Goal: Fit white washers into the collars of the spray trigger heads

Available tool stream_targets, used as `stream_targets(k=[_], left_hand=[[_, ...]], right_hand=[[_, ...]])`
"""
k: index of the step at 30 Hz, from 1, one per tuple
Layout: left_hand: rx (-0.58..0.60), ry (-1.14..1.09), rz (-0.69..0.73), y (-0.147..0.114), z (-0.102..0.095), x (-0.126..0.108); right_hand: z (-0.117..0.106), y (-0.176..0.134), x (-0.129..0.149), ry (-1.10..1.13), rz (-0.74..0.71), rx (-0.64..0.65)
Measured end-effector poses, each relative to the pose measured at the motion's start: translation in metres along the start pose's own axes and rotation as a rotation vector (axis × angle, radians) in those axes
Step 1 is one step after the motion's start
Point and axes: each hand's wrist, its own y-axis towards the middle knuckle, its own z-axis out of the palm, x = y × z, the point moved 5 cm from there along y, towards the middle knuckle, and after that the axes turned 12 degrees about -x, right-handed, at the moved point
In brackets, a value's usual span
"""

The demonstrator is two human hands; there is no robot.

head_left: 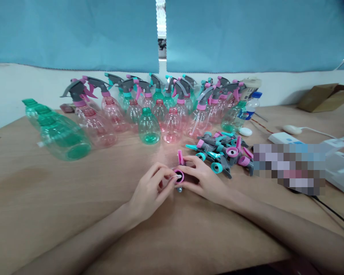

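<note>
Head view: right hand (203,176) clamps a spray head (183,177), left hand (149,191) pinching white tube (179,176) at its mouth.

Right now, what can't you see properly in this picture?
All in the head view:
- Part of the pink-ringed spray head: the right hand covers it.
- The white piece's full shape: too small, partly behind the left hand's fingers.
- Whatever is under the blocky patch: pixelated.
- The cardboard box's far end: cut off by the right edge.
</note>
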Motion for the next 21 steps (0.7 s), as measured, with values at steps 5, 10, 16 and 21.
stream_targets(k=[5, 10, 16, 21], left_hand=[[-0.11, -0.013, -0.015, 0.004, -0.0073, 0.0022], [-0.127, -0.017, 0.11, 0.0056, -0.0088, -0.0028], [-0.12, 0.011, 0.145, 0.0066, -0.009, -0.0058], [-0.131, -0.003, 0.181, 0.0055, -0.0097, -0.0051]], right_hand=[[-0.001, 0.0008, -0.0014, 0.031, 0.035, 0.002], [-0.0023, 0.0023, -0.0017, 0.061, 0.057, 0.0], [-0.0028, 0.0029, 0.0002, 0.068, 0.055, 0.002], [-0.0029, 0.0029, 0.0002, 0.093, 0.062, 0.01]])
